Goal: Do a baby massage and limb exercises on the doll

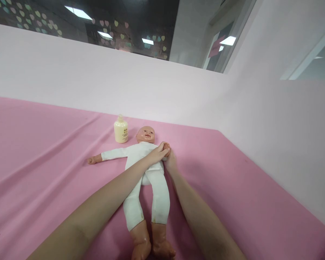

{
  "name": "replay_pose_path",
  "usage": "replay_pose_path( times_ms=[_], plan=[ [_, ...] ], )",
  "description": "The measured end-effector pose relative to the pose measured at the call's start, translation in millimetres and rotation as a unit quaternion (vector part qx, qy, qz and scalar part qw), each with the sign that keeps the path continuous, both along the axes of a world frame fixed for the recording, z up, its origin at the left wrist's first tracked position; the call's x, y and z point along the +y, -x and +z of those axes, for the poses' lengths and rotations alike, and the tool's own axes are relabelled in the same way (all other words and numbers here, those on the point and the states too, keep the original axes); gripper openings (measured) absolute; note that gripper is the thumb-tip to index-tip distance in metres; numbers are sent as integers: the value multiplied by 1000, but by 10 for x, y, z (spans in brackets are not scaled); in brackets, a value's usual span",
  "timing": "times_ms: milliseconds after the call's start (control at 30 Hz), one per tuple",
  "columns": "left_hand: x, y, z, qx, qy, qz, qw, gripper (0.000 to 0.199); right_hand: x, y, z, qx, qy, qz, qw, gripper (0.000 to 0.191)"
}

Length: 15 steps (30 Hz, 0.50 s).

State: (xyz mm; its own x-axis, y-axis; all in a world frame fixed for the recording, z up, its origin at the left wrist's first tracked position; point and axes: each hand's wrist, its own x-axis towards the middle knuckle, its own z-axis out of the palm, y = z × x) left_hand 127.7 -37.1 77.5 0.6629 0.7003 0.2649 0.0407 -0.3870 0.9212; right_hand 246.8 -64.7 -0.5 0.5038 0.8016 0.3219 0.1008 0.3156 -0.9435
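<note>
A baby doll (pixel 159 195) with a white cloth body lies on its back, its bare plastic feet toward me. My left hand (pixel 159 151) reaches across the doll's chest and closes around the doll's hand (pixel 166 146), on the right side of the picture. From below and to the right, my right hand (pixel 171 160) meets it at the same doll hand, its fingers mostly hidden behind the doll's hand and my left hand. The doll's other arm (pixel 113 154) stretches out to the left, apart from both my hands.
Near the doll's head stands a cream-coloured pump bottle (pixel 121 130). A pink sheet (pixel 56 151) with a few creases covers the table. White walls (pixel 97 76) border it at the back and right, with a window (pixel 135 21) above.
</note>
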Motion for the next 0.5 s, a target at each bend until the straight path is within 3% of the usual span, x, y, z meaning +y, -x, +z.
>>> replay_pose_path(
  times_ms=[233, 500],
  plan=[
    [-11, -4, 24, -3, 1, -2, 1000, 19, -55, 31, 65, 22, 22, 3, 1000, 33],
    [-12, -1, 13, 4, 3, 6, 1000, 18, 15, 10, -8, 42, 20, -3, 999, 40]
  ],
)
